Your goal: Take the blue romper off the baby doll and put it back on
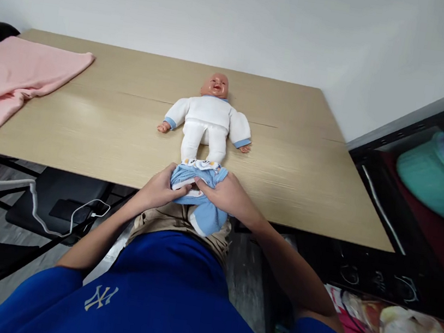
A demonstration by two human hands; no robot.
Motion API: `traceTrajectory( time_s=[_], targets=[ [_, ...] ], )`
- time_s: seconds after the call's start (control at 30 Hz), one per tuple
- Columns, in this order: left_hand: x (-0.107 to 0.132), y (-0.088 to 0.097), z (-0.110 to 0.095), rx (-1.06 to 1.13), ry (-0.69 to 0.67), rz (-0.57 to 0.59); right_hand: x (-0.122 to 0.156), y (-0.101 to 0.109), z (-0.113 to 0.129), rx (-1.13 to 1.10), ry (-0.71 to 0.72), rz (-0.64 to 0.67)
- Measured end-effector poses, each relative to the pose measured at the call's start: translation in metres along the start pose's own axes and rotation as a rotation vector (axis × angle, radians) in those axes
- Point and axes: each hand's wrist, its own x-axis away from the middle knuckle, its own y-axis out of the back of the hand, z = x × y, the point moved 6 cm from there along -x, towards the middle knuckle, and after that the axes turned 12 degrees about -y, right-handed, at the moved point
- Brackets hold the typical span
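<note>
Two hands, left hand [160, 186] and right hand [224, 193], are gripping blue baby pants [200, 196] at the bench [107, 128] edge, touching the doll's [209, 118] feet.

- Single head-worn view, from above the near edge of the pale rectangular wooden table [86, 131]
- Faces forward and down, toward the far edge and plain white wall [267, 24]
- Close in: left hand [160, 186] and right hand [224, 191] low centre
</note>
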Motion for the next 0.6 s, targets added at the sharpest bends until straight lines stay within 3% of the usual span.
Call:
traceTrajectory(
  time_s=[0.13,0.4,0.6],
  targets=[
    [-0.003,0.000,0.010,-0.174,0.026,-0.026,-0.007,-0.002,0.000,0.065,-0.013,0.008],
    [-0.018,-0.017,0.036,-0.446,0.019,0.047,-0.023,-0.021,-0.018,0.298,0.011,-0.009],
    [-0.021,-0.022,0.043,-0.422,-0.025,-0.013,-0.022,-0.025,-0.035,0.255,0.014,0.028]
  ],
)
